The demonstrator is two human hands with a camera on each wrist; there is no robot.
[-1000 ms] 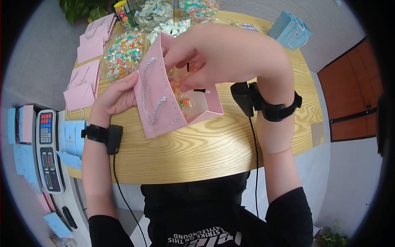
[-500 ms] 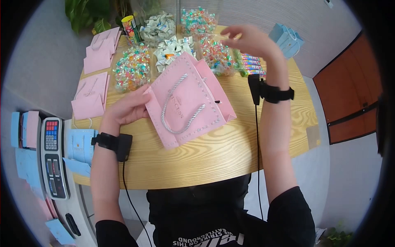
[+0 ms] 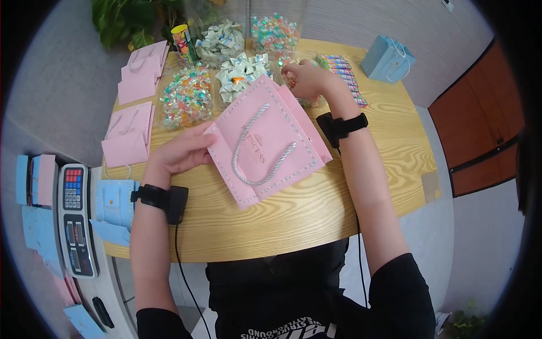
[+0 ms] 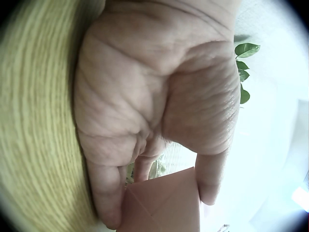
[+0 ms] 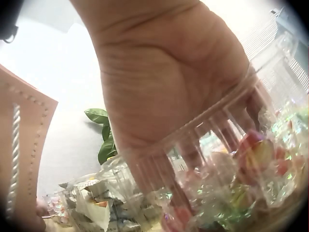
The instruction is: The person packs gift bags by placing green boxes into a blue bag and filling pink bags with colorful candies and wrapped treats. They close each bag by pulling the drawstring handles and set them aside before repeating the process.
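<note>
A pink paper gift bag [image 3: 265, 164] with silver rope handles and a studded border stands tilted on the table in the head view. My left hand [image 3: 183, 150] holds its left side, and the left wrist view has the bag's folded side [image 4: 161, 203] between thumb and fingers. To the bag's upper right, my right hand [image 3: 310, 79] reaches down into a clear plastic box [image 5: 198, 122]. Seen through the box wall in the right wrist view, my spread fingers [image 5: 188, 152] reach down among wrapped candies [image 5: 256, 154]; the fingertips are partly hidden.
Other candies [image 3: 186, 96] and white-wrapped sweets [image 3: 240, 76] fill boxes behind the bag. Candy sticks [image 3: 350, 79] lie right, near a blue bag [image 3: 388, 59]. Pink bags [image 3: 129, 133], a blue bag [image 3: 116, 203] and a scale [image 3: 77, 220] are left; a tube [image 3: 183, 42] stands behind.
My right hand has come out of the pink bag, swung right and gone down into the candy box. The bag has turned its printed front up; my left hand still holds it.
</note>
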